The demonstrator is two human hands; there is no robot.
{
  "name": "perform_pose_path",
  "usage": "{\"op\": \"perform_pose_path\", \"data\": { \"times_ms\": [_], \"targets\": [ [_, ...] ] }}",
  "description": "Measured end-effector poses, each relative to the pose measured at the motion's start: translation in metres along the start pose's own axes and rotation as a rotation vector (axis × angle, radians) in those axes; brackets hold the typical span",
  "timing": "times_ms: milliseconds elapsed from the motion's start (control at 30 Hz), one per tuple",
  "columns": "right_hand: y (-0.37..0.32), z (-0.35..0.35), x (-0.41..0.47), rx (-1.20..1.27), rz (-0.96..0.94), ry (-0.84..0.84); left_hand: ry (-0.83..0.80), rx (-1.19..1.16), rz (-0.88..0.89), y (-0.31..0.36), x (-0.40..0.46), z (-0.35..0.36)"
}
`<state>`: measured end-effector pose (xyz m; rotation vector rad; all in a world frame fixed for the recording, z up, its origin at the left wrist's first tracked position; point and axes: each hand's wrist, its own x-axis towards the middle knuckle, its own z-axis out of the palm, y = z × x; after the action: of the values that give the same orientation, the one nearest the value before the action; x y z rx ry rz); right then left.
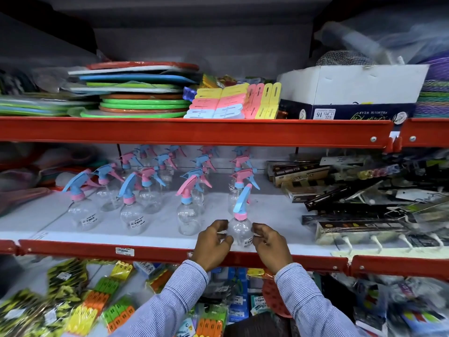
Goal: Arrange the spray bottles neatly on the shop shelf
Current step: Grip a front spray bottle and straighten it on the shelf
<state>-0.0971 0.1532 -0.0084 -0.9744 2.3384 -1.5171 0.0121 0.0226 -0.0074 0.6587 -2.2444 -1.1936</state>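
Head view shows both hands closed around 1 clear spray bottle [239, 231] at the front edge of the white shelf [279, 215]. Left hand [213, 244] cups its left side and right hand [269, 244] its right side, fingers curled narrowly onto the round body, thumbs toward the person. Its base appears to rest on the shelf, though the hands hide it. A 2-handed hold on the belly suits turning or sliding a light, top-heavy bottle without tipping it; my guess is the blue trigger head [243, 200], which points up and away, is being lined up with its neighbours.

Just left of the grip stands a bottle with a pink trigger [187, 210]; further left and behind the grip, the other spray bottles [136, 190] stand in loose rows, their triggers facing different ways. Right of the grip, well apart, lie dark boxed packs [352, 207].

Both forearms, in striped sleeves [175, 293], rise from below over the red shelf rail [145, 251], wrists roughly level, hands mirrored and close together.
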Motion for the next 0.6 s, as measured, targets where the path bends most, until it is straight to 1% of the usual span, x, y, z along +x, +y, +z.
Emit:
{"op": "perform_pose_path", "data": {
  "times_ms": [67,133,200,267,333,400,467,600],
  "targets": [
    [0.003,0.001,-0.005,-0.025,-0.011,0.017,0.010,0.014,0.018,-0.001,-0.005,-0.002],
    [0.006,0.004,-0.014,-0.095,-0.075,0.088,0.056,0.055,0.074,-0.003,-0.015,-0.007],
    [0.005,0.007,-0.028,-0.191,-0.201,0.184,0.134,0.159,0.179,-0.006,-0.026,-0.013],
    [0.001,0.010,-0.041,-0.343,-0.346,0.260,0.225,0.301,0.277,-0.011,-0.039,-0.021],
    [-0.001,0.014,-0.051,-0.486,-0.497,0.293,0.305,0.439,0.343,-0.016,-0.049,-0.029],
    [-0.003,0.022,-0.056,-0.535,-0.638,0.256,0.339,0.575,0.370,-0.022,-0.057,-0.036],
    [-0.008,0.033,-0.058,-0.573,-0.730,0.197,0.341,0.679,0.356,-0.028,-0.062,-0.045],
    [-0.022,0.062,-0.053,-0.645,-0.749,0.102,0.318,0.822,0.310,-0.039,-0.064,-0.067]
  ]
}}
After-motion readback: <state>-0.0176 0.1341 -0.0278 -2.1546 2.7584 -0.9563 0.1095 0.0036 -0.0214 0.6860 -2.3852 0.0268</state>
